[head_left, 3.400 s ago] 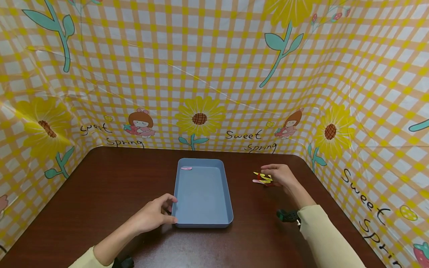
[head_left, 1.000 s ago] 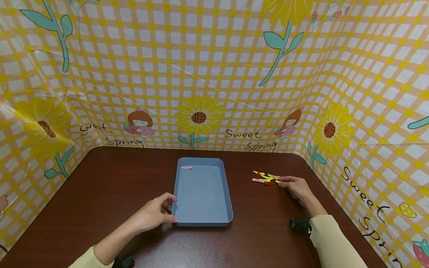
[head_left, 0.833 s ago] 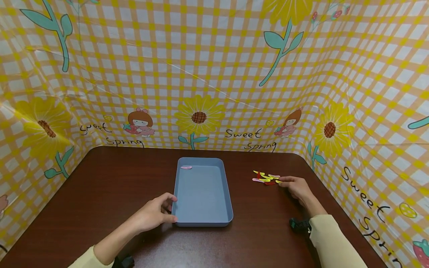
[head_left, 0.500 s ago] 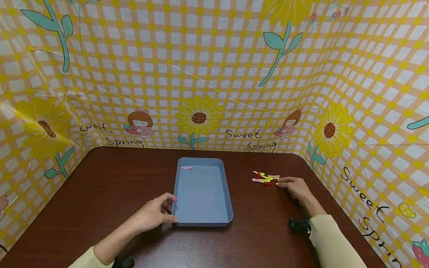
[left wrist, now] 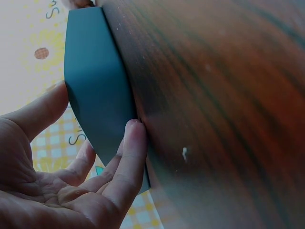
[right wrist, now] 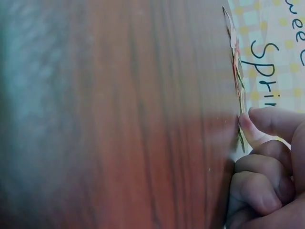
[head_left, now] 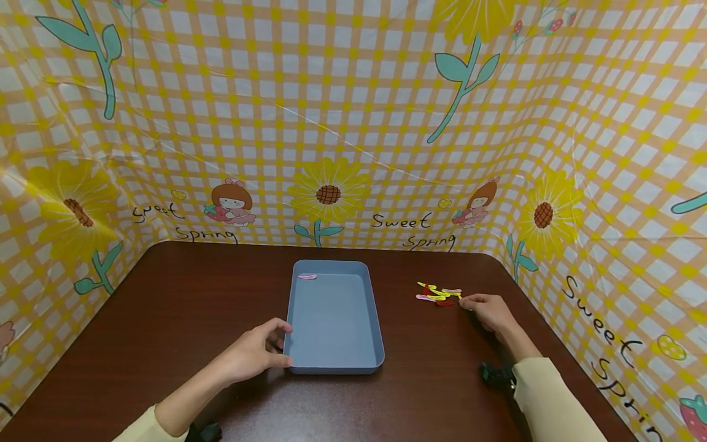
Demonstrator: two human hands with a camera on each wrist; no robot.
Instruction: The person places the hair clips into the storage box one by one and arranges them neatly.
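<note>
A shallow blue-grey tray [head_left: 334,325] sits on the table, with one pink hair clip [head_left: 307,277] lying in its far left corner. My left hand [head_left: 256,351] holds the tray's near left side. In the left wrist view, the thumb and a finger [left wrist: 136,138] touch its rim and lower edge. To the right of the tray lies a loose pile of snap hair clips [head_left: 436,296], yellow, red and pink. At the pile's right end my right hand [head_left: 490,312] pinches a yellow hair clip [head_left: 459,296] between thumb and forefinger. Its other fingers are curled in the right wrist view.
The dark brown wooden table [head_left: 210,294] runs back to a checked sunflower cloth [head_left: 353,123] that rises behind and on both sides. Black wrist straps [head_left: 497,374] show below each hand.
My right hand has moved from above the clips to the pile's right end. A yellow clip at its fingertips is now pinched and turned more upright. The left hand and tray stay put.
</note>
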